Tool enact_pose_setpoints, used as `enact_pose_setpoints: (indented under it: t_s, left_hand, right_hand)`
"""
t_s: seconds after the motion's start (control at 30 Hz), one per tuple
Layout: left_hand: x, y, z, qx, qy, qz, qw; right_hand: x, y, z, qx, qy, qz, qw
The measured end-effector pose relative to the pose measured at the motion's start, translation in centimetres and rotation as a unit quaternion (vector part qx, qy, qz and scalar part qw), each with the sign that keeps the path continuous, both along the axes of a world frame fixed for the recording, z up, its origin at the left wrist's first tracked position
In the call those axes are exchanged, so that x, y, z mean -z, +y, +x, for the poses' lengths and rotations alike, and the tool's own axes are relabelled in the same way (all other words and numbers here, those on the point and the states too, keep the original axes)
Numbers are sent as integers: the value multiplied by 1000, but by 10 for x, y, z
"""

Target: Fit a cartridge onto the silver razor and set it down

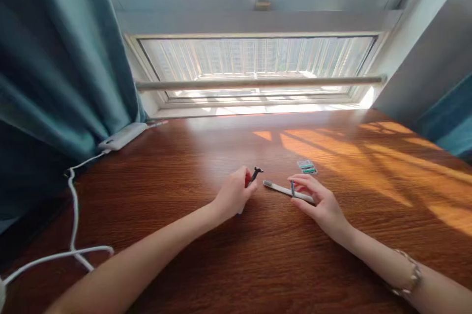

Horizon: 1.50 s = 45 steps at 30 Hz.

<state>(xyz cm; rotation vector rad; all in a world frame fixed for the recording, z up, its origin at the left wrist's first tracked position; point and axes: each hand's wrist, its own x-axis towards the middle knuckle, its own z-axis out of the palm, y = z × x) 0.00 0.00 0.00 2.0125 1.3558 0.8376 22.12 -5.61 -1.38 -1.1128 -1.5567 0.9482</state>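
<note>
- At the far left we see one teal curtain (55, 73) hanging down to the wooden table (228, 265), and a single white cable (73, 215) trailing across the table's left edge up to one white power strip (123, 136) near the window sill.
- No writing or brand can be read on any of these things.
- Our left hand (234, 195) is clenched around one razor handle (253, 176), red where the fingers cover it and black above. Its long axis tilts up and to the right, with the small dark head pointing away from us toward the window (258, 66).
- Just right of that, one white toothbrush (283, 189) lies flat on the table, its long axis running left to right, with the bristle end pointing left toward the razor handle and the other end under our right hand.
- Our right hand (317, 201) rests over the toothbrush and pinches one small dark blade piece (292, 188) between thumb and fingertips, held roughly upright.
- Beyond that hand lies one small clear pack of cartridges (307, 167) with green strips; any print on it is too small to read.
- One bracelet (407, 274) sits on the right wrist.
</note>
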Motion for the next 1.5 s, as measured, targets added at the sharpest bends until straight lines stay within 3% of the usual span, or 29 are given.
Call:
enact_pose_setpoints:
  t_s: [0.1,0.2,0.43,0.5,0.6,0.73,0.97,1.37,1.5]
  left_hand:
    - [-8,-16,5,46,-120,-85,988]
    - [-18,-29,9,97,-245,-175,949]
    - [-42,-42,9,137,-409,-194,881]
    - [-46,-44,9,128,-448,-229,854]
    - [-48,-45,10,119,-467,-288,827]
    - [-41,-43,11,106,-440,-330,829]
    - [-32,-42,11,104,-411,-346,837]
    - [-28,-42,12,109,-440,-381,806]
    - [-27,-40,14,100,-451,-352,814]
  right_hand:
    - [-6,3,0,-13,42,-25,999]
    - [-19,9,-7,-35,115,-59,991]
    - [-52,23,-42,-123,290,-124,941]
    - [-50,23,-48,-141,280,-117,942]
    - [-39,22,-47,-148,204,-68,965]
    - [-28,20,-41,-135,102,6,986]
    - [-35,16,-45,-116,-16,70,991]
    - [-35,14,-44,-96,-66,137,984]
    - [-31,17,-42,-74,-9,80,994]
